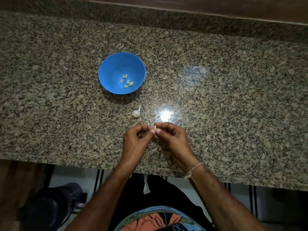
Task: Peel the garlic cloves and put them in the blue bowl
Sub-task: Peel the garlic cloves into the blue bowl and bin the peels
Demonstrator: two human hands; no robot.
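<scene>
A small pale garlic clove (155,127) is pinched between the fingertips of my left hand (135,141) and my right hand (172,139), just above the granite counter near its front edge. The rest of the garlic bulb (136,112) lies on the counter a little beyond my hands. A loose clove (153,114) lies to its right. The blue bowl (108,67) stands farther back and left, with several peeled cloves (127,81) in its bottom.
The speckled granite counter (233,97) stretches wide to both sides, with a raised granite back ledge (150,17) along the far edge. Bits of garlic skin (154,149) lie under my hands. A dark object (50,207) sits below the counter at the lower left.
</scene>
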